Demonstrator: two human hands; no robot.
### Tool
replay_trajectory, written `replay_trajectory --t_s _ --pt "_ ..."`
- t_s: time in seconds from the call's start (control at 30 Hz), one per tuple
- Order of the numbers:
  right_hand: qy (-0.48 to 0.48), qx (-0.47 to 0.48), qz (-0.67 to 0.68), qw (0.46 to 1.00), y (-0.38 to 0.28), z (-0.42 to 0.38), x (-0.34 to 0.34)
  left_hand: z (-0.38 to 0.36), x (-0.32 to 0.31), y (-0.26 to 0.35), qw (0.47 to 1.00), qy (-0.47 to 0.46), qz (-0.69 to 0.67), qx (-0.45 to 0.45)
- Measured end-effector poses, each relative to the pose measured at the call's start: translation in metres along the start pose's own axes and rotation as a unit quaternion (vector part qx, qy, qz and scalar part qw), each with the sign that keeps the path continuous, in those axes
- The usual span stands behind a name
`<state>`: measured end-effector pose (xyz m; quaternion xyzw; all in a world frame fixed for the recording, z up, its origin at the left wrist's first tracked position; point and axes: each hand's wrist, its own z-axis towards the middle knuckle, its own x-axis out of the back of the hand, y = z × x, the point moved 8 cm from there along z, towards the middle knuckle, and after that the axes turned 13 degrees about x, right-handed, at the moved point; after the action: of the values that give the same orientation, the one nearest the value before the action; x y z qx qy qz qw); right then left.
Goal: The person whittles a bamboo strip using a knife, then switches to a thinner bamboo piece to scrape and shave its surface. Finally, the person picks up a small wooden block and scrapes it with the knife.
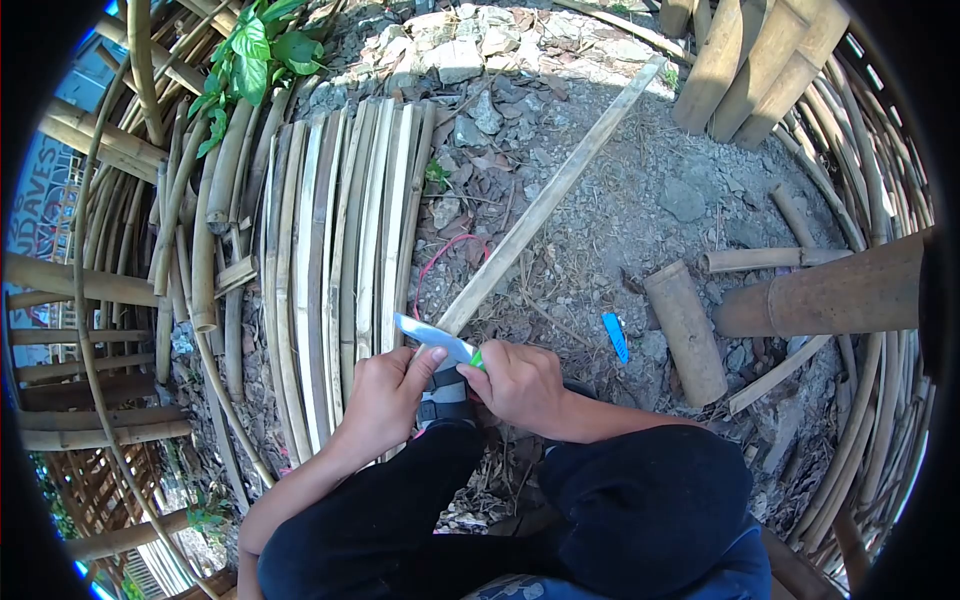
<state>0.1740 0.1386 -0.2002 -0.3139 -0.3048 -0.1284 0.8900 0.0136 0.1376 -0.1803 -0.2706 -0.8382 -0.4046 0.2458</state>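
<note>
A knife [436, 334] with a broad, shiny blade lies across the near end of a long, flat bamboo strip [560, 185], which slants away to the upper right. Wrapped round the knife's green handle is my right hand [518, 382]. My left hand [390, 385] is closed at the strip's near end, its thumb against the blade; what its fingers grip underneath is hidden. Just left of that hand, many split bamboo strips [345, 230] lie side by side on the ground.
A blue object [615, 338] and a short bamboo piece [688, 335] lie on the right. Thick bamboo posts [765, 70] stand at the upper right. A leafy plant [250, 60] grows upper left. A pink string [435, 262] lies beside the strips.
</note>
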Motion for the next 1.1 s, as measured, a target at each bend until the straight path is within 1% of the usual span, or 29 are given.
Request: replay_trajectory --t_s 0.17,0.23,0.27,0.33,0.37,0.4,0.43,0.57,0.6,0.63,0.67,0.73,0.8,0.87,0.93,0.97,1.03,1.1 --pt "0.002 0.007 -0.048 0.999 -0.001 0.003 0.004 0.004 -0.001 -0.007 1.000 -0.006 -0.016 0.026" --pt "-0.001 0.027 -0.115 0.993 -0.003 0.005 0.007 0.004 -0.001 -0.007 0.999 -0.010 -0.028 0.037" --pt "-0.001 0.027 -0.116 0.993 -0.003 0.005 0.008 0.004 -0.001 -0.008 0.998 -0.014 -0.040 0.049" --pt "-0.010 -0.020 -0.036 0.999 0.005 0.004 0.006 0.005 -0.002 -0.009 0.997 -0.021 -0.049 0.056" --pt "-0.010 -0.019 -0.037 0.999 0.006 0.004 0.006 0.006 -0.002 -0.010 0.996 -0.028 -0.058 0.063" --pt "0.006 -0.103 0.071 0.992 0.019 -0.001 0.003 0.006 -0.002 -0.011 0.996 -0.027 -0.057 0.063" --pt "0.021 -0.183 0.178 0.967 0.030 -0.008 -0.003 0.006 -0.002 -0.013 0.997 -0.030 -0.046 0.061" --pt "0.028 -0.216 0.203 0.955 0.043 -0.017 -0.003 0.006 -0.004 -0.016 0.996 -0.046 -0.048 0.062" --pt "0.010 -0.131 0.165 0.977 0.028 -0.010 0.001 0.007 -0.006 -0.018 0.996 -0.047 -0.047 0.061" --pt "-0.010 -0.045 0.127 0.991 0.013 -0.004 0.003 0.007 -0.008 -0.019 0.994 -0.050 -0.080 0.050" --pt "-0.010 -0.046 0.126 0.991 0.013 -0.004 0.001 0.007 -0.009 -0.018 0.991 -0.052 -0.113 0.039" --pt "-0.019 -0.001 0.061 0.998 0.007 -0.001 -0.003 0.005 -0.009 -0.017 0.991 -0.055 -0.111 0.042" --pt "-0.016 -0.015 0.040 0.999 0.013 -0.001 -0.003 0.006 -0.008 -0.016 0.991 -0.056 -0.109 0.045" --pt "-0.014 -0.035 0.019 0.999 0.017 -0.003 -0.001 0.007 -0.006 -0.018 0.997 -0.035 -0.055 0.043" --pt "-0.008 0.000 -0.011 1.000 0.014 0.000 0.003 0.003 -0.005 -0.011 0.997 -0.037 -0.053 0.041" --pt "-0.008 -0.001 -0.011 1.000 0.017 0.000 0.004 0.001 -0.005 -0.010 0.997 -0.039 -0.051 0.042" --pt "0.014 -0.005 -0.062 0.998 0.027 0.000 0.010 0.004 -0.003 -0.016 0.998 -0.031 -0.049 0.038" --pt "-0.024 -0.176 -0.102 0.979 0.077 -0.009 0.019 0.003 0.001 -0.021 0.998 -0.024 -0.047 0.034"
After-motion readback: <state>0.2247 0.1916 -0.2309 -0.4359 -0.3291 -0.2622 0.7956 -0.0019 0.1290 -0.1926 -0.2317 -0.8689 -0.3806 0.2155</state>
